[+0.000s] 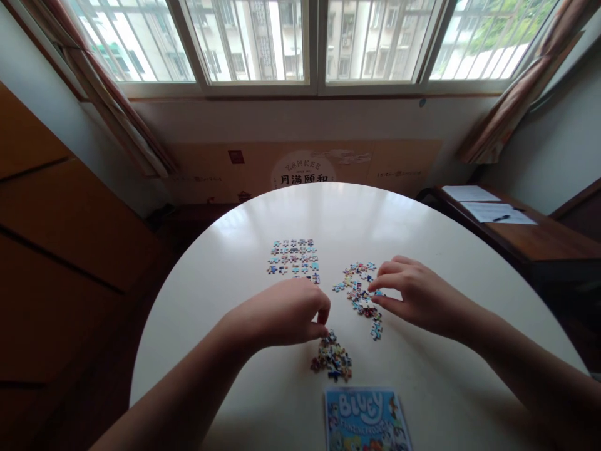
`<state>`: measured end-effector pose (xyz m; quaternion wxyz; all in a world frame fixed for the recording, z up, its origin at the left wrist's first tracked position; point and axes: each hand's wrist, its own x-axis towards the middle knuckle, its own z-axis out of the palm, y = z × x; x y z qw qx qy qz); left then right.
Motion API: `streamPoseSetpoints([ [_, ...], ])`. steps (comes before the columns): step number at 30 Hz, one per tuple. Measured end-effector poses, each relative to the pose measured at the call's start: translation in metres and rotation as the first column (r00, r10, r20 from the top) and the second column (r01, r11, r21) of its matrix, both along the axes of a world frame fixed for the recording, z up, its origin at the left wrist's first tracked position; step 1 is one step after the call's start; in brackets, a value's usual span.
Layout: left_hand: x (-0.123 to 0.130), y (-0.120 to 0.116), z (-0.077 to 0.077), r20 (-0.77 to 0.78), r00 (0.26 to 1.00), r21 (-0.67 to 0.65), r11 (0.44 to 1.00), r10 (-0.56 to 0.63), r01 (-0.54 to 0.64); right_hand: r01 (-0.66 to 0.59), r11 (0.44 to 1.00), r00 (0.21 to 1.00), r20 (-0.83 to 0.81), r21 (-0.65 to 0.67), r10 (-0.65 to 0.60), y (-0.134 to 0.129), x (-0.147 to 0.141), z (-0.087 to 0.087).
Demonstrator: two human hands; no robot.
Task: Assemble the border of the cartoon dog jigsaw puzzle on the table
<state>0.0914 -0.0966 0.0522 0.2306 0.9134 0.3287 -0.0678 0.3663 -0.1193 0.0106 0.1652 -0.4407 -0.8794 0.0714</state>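
On the white round table, my left hand (293, 313) is at the top of a small heap of puzzle pieces (334, 360), thumb and index finger pressed together; anything between the tips is too small to make out. My right hand (413, 291) reaches in from the right over a second, looser pile of pieces (359, 294), thumb and fingers apart, fingertips at the pile's right edge. Beyond my left hand lie rows of spaced-out pieces (294, 257), the nearest row partly hidden by the hand.
A blue "Bluey" box or booklet (366, 416) lies at the table's near edge. Behind the round table (197, 300) are a printed carton and barred windows. A brown side table (539, 241) with papers and a pen stands at the right, and wooden cabinets at the left.
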Motion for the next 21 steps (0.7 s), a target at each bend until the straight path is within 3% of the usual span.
streamPoseSetpoints([
  [10,-0.001,0.0,0.002,-0.021,1.0,-0.008,1.0,-0.001,0.001,-0.036,0.999,0.998,0.057,-0.041,0.038,-0.004,-0.013,-0.003],
  [14,-0.002,0.001,0.003,-0.019,1.0,-0.037,0.999,0.006,-0.007,-0.02,1.0,0.999,0.032,-0.006,0.02,-0.002,-0.009,-0.002],
  [19,-0.005,0.005,0.002,-0.044,0.999,-0.061,0.998,0.028,-0.03,-0.029,0.991,0.999,0.016,-0.127,0.032,0.0,0.003,0.0],
  [21,-0.006,0.006,0.001,-0.055,0.998,-0.054,0.998,0.027,-0.03,0.01,0.995,0.999,0.039,-0.103,-0.006,0.001,0.009,0.0],
])
